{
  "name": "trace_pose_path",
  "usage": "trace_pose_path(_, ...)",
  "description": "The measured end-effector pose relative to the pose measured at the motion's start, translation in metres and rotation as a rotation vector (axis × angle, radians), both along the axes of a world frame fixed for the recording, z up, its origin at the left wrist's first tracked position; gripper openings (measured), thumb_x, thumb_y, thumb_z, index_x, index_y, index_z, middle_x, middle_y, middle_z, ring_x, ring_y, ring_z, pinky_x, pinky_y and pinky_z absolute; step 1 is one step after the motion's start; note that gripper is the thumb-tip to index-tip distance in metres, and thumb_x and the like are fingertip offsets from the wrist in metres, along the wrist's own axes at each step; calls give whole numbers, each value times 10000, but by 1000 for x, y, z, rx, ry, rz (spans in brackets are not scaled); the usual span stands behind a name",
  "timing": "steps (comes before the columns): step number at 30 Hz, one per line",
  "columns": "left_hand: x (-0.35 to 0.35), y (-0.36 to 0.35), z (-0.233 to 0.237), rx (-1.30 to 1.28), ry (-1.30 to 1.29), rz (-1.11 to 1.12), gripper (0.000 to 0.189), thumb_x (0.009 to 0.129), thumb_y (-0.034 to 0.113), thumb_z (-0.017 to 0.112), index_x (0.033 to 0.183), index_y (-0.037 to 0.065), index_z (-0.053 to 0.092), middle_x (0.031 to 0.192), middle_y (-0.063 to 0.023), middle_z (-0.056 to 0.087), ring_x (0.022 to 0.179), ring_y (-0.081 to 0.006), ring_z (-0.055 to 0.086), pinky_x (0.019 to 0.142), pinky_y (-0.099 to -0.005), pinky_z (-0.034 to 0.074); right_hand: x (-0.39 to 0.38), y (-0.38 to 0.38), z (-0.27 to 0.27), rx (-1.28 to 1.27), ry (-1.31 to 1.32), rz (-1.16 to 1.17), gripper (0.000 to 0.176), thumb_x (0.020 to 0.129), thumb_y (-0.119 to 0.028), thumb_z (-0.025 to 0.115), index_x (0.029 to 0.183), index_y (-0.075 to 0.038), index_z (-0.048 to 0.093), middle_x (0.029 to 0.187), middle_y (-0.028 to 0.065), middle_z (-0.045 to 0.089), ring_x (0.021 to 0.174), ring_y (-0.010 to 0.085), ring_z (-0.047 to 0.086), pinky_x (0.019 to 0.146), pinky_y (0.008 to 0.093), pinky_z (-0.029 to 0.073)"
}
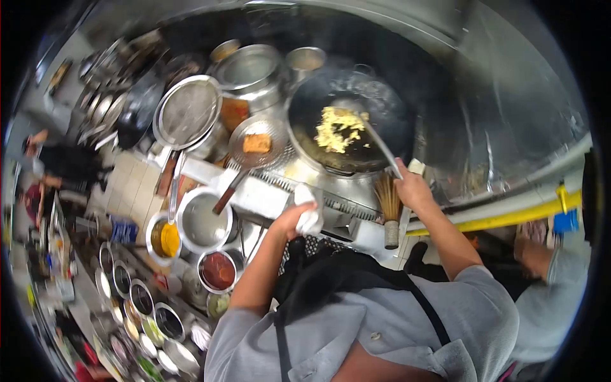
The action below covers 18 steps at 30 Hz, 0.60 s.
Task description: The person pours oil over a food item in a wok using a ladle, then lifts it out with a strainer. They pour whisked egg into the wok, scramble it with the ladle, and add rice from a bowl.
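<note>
My left hand (291, 218) is closed around a bunched white cloth (309, 210) in front of the stove's edge. My right hand (414, 188) grips the long metal handle of a ladle (383, 148), whose blurred head reaches into a large dark wok (391, 105). Broken yellow pieces of scrambled egg (336, 132) lie in the wok by the ladle's head. Just left of my right hand stands a bamboo wok brush (388, 197). A perforated skimmer (273, 138) left of the wok bears a golden-brown fried block (256, 143), and its handle points toward my left hand.
Left of the stove are a round mesh strainer (189, 109), a large metal pot (248, 69), a pot of pale liquid (205, 219) and a container of red sauce (217, 270). Several ingredient bowls line the lower left. Another person's sleeve (566, 274) is close on the right; other people stand far left.
</note>
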<state>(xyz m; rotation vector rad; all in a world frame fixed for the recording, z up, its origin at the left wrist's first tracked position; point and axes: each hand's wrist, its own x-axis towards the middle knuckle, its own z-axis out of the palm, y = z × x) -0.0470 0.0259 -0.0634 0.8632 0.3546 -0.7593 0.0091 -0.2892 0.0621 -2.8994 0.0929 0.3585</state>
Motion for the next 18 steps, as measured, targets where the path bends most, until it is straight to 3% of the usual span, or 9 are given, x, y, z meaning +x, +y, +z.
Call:
trace_pose_path(4, -141, 42, -17, 279, -56, 333, 294, 726, 159, 644, 970, 7, 582, 835, -95, 627, 722, -197, 620, 654, -331, 505, 2, -21, -27, 19, -188, 232, 568, 851, -205, 546, 1387, -197, 356, 958, 204, 638, 848, 400, 615, 750, 476, 484)
trace_pose_path(5, -185, 55, -43, 378, 92, 406, 375, 697, 169, 648, 1023, -4, 580, 864, -109, 635, 735, -214, 623, 664, -336, 504, -11, -11, -10, 131, -108, 228, 540, 852, -185, 547, 1368, -150, 389, 1028, 205, 627, 891, 385, 612, 776, 455, 479)
trace_pose_path(7, -265, 66, -25, 467, 137, 644, 406, 673, 193, 673, 1007, -27, 603, 896, -126, 645, 762, -224, 629, 672, -339, 501, -5, -38, -45, 92, -163, 458, 489, 883, -172, 523, 1342, -47, 410, 1189, 204, 568, 1073, 370, 550, 900, 409, 433)
trace_pose_path(9, -351, 65, -38, 609, 241, 969, 387, 665, 204, 680, 955, -49, 629, 891, -135, 654, 764, -235, 633, 666, -348, 498, 11, -39, -44, -18, -61, 446, 681, 825, -195, 625, 1411, -76, 298, 1330, 235, 443, 1137, 417, 491, 942, 427, 413)
trace_pose_path(10, -387, 62, -29, 688, 364, 1118, 377, 666, 210, 681, 928, -58, 641, 885, -139, 660, 760, -242, 635, 659, -357, 496, 5, -11, -26, -348, -118, 425, 802, 791, -213, 668, 1442, -83, 217, 1352, 283, 384, 1162, 463, 447, 965, 445, 392)
trace_pose_path(12, -451, 50, -40, 825, 658, 1544, 390, 670, 227, 682, 905, -81, 645, 849, -146, 665, 720, -249, 636, 637, -373, 493, 17, 50, 4, -382, -134, 405, 844, 778, -227, 681, 1445, -62, 192, 1333, 304, 380, 1185, 473, 409, 998, 450, 357)
trace_pose_path(14, -530, 48, -82, 827, 881, 1914, 384, 672, 221, 685, 875, -101, 639, 827, -162, 661, 685, -253, 637, 621, -386, 493, 44, 103, -6, -217, -426, 777, 787, 777, -200, 661, 1437, -105, 243, 1297, 315, 408, 1192, 456, 406, 998, 446, 353)
trace_pose_path(16, -586, 35, -57, 686, 855, 2499, 376, 661, 202, 692, 857, -112, 630, 819, -167, 659, 671, -254, 639, 612, -378, 494, 3, 195, 32, -43, -419, 960, 694, 828, -198, 631, 1406, -19, 292, 1314, 292, 396, 1204, 415, 398, 1031, 428, 312)
trace_pose_path(18, -658, 18, -43, 640, 1026, 2807, 354, 664, 193, 701, 853, -98, 633, 811, -159, 658, 687, -249, 642, 615, -366, 493, -37, 276, 49, 96, -482, 1168, 662, 830, -148, 629, 1393, 3, 314, 1327, 271, 407, 1226, 398, 391, 1050, 409, 296)
